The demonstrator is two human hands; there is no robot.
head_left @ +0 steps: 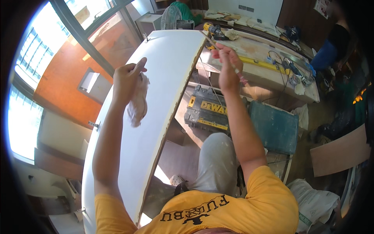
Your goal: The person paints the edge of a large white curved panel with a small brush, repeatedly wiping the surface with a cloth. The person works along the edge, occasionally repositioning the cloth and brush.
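A long white door panel with a rough, yellowish right edge lies in front of me, metal hinges along its left side. Over it, my left hand is closed on a crumpled whitish rag, which hangs below the fingers; whether it is cloth or thin plastic is unclear. To the right of the panel's edge, my right hand is raised and closed round a thin stick. Its far end reaches toward the panel's far right corner, and the near end looks reddish.
A black and yellow tool case and a teal case stand right of the panel. The workbench carries a yellow drill, a yellow level and cables. A fan and two people are farther back.
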